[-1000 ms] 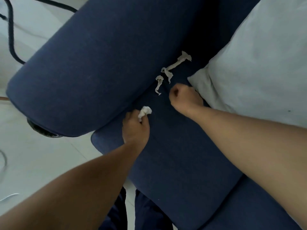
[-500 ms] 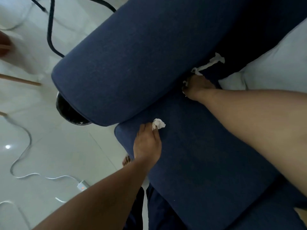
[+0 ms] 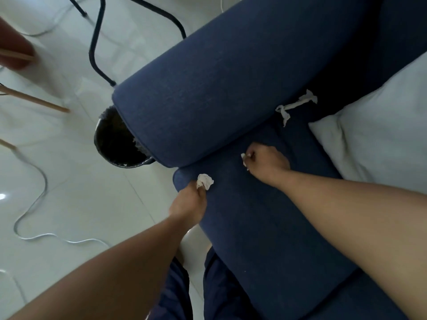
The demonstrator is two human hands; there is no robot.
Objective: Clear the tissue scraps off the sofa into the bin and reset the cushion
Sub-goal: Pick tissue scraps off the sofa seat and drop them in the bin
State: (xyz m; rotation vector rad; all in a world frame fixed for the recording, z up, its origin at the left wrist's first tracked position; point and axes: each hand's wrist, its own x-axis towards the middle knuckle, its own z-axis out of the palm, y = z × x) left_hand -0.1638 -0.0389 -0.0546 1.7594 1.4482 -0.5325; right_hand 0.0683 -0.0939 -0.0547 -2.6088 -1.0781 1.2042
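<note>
**Tissue scraps: two in the hands, one strip on the sofa**

Tissue scraps are split three ways here. The left hand (image 3: 188, 204) sits at the front corner of the navy seat cushion (image 3: 265, 222), fingers curled around a crumpled tissue wad (image 3: 205, 181) that pokes up above the knuckles. The right hand (image 3: 268, 161) is further in on the seat, close to the base of the armrest (image 3: 219, 82), closed tight with a small tissue scrap (image 3: 243, 157) showing at the fingertips. Beyond the right hand, well apart from it, a long twisted tissue strip (image 3: 294, 106) lies in the crease where the armrest meets the seat, untouched by either hand. The pale grey cushion (image 3: 379, 135) rests on the seat to the right of that strip, its near corner just beside the right wrist. Down on the white tiled floor (image 3: 80, 204), the black bin (image 3: 115, 144) stands tucked against the end of the armrest, left of both hands, part of its rim hidden under the upholstery.
</note>
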